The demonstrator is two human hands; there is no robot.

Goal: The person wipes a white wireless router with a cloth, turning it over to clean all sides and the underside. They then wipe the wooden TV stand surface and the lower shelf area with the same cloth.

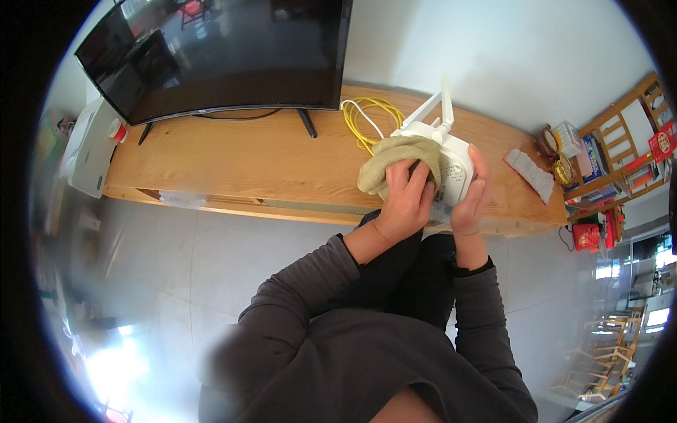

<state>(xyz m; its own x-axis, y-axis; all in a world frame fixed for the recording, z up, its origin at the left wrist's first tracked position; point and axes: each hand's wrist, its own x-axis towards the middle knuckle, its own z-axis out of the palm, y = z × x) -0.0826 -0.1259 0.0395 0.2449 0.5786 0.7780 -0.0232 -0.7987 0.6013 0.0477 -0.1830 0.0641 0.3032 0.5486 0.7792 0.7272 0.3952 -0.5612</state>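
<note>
A white router (456, 168) with raised antennas is held up over the wooden TV cabinet (238, 158). My right hand (473, 195) grips its right edge, fingers along the side. On the left, my left hand (404, 198) clutches an olive-green cloth (389, 158) bunched against the router's left part, which the cloth partly hides. Behind the cloth lies a coiled yellow cable (370, 113), with a white cable (365, 119) running over it towards the router.
A television (227, 58) stands on the cabinet at the left, near a red-and-white paper cup (118, 130) and a white appliance (90, 150). At the right lie a greyish-pink cloth (530, 174), a gold-coloured container (563, 170) and a wooden shelf with books (595, 158).
</note>
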